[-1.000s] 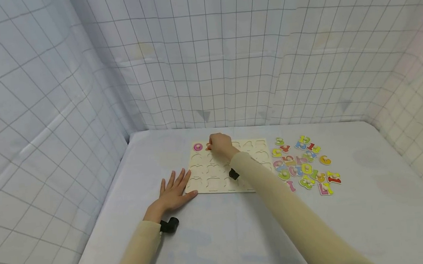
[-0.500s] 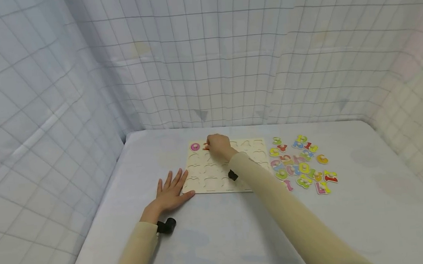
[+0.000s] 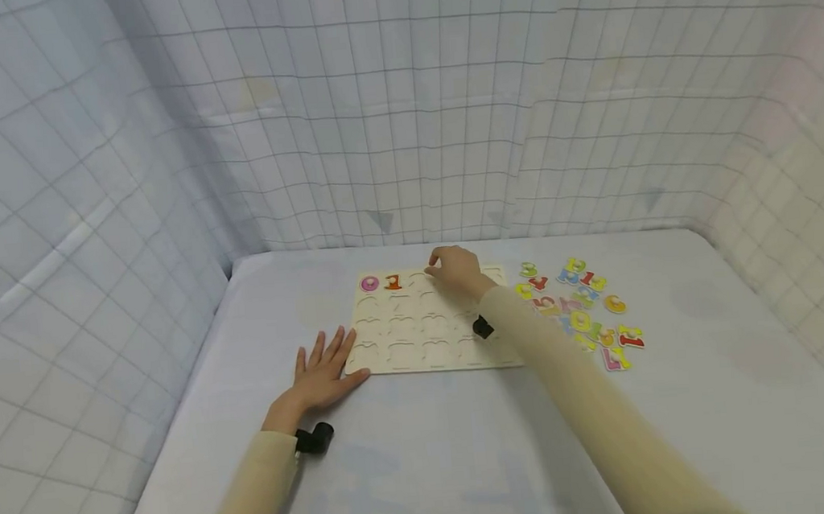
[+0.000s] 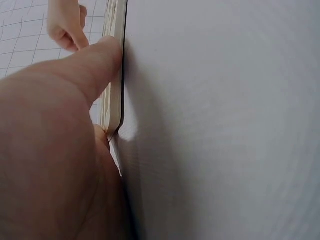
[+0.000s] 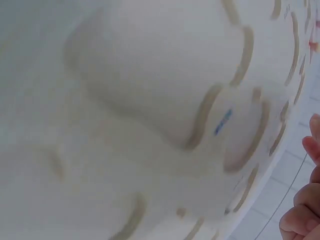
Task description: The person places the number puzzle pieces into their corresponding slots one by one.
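Hand, right: right hand (image 3: 453, 270) is over the upper part of the puzzle board (image 3: 416, 309), fingers loosely curled, narrow gap between thumb and index, holding nothing; right wrist view catches only thumb and bent fingers at its right edge. Contact with the board: cannot tell.
Hand, left: left hand (image 3: 320, 381) wide, fingers spread, palm down on the bench (image 3: 428, 457); thumb touches the board's near left corner, index tip right by its left edge.
Board: pale, flat on the bench, rows of number-shaped recesses; right forearm covers part of its right side.
Pieces on board: purple 0 (image 3: 370, 284) in the top left recess, orange-red 1 (image 3: 393, 282) just right of it.
Loose pieces: colourful number pieces (image 3: 580, 322) scattered right of the board, some overlapping; yellow-orange 6 (image 3: 615, 304) toward the right side, red-and-yellow 11 (image 3: 631, 338) nearer the person. Some hidden behind the right sleeve (image 3: 598, 412).
Wrists: cream sleeves, black wrist camera (image 3: 315, 440) on left, another on right.
Surface: white cover, faint bluish patches.
Room: white cloth walls (image 3: 402, 129) with dark grid lines, at back and both sides.
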`<state>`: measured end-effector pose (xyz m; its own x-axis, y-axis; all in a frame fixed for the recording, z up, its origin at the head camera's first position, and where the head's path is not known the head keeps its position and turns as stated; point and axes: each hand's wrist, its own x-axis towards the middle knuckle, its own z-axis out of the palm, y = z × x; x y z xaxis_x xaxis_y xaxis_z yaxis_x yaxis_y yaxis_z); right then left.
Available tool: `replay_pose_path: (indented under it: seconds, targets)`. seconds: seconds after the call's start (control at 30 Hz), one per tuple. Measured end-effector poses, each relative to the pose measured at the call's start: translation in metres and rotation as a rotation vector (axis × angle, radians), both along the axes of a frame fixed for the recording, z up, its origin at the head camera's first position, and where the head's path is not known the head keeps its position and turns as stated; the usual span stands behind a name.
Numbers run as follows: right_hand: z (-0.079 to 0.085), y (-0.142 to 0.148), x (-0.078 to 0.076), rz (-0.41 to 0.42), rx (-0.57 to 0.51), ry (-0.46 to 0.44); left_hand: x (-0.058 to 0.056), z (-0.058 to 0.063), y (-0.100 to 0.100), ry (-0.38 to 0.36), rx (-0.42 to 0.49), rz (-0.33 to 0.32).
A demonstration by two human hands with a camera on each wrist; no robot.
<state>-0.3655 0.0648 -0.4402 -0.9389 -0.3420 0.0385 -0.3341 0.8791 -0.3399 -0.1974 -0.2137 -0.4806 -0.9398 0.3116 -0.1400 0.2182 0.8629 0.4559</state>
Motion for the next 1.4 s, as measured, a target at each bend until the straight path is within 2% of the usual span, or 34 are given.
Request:
replay_pose_path:
  seconds: [0.23,0.5,0.7,1.0,1.2,1.4]
  targets:
    - [0.004,0.051,-0.004,-0.035,-0.039,0.028,-0.002,-0.004,-0.005,0.005,0.0,0.003]
    - [0.01,0.111,0.009,-0.018,-0.091,0.083,0.0,-0.001,-0.003,-0.001,0.022,-0.008]
    - [0.015,0.158,0.031,-0.038,-0.117,0.081,-0.003,-0.005,-0.003,-0.018,-0.005,-0.009]
    - [0.022,0.219,0.069,-0.157,-0.124,0.045,-0.007,-0.008,-0.004,-0.025,-0.008,-0.012]
    - [0.025,0.243,0.088,-0.204,-0.128,0.054,-0.006,-0.006,-0.007,-0.017,-0.009,-0.02]
    - [0.025,0.257,0.102,-0.242,-0.139,0.051,0.001,0.005,-0.009,-0.002,0.037,-0.011]
